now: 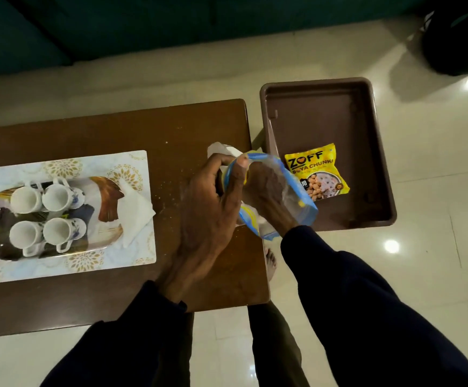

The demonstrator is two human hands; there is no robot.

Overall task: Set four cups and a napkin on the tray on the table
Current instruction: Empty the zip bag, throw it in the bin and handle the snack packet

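Several white cups with blue flower prints, such as the cup (57, 197), lie on their sides in a two-by-two group on the patterned tray (107, 219) at the table's left. A folded white napkin (136, 212) rests on the tray's right edge. At the table's right edge, my left hand (210, 208) grips the rim of a clear plastic bag with blue and yellow trim (297, 208). My right hand (269, 196) is pushed inside that bag, among white napkins (221, 149) that stick out at the top.
The tray sits on a white placemat with gold flowers (68, 268) on the brown wooden table (115, 129). A brown plastic bin (367, 152) stands on the tiled floor to the right, holding a yellow soya chunks packet (316, 171). A bare foot (270, 262) shows below the table edge.
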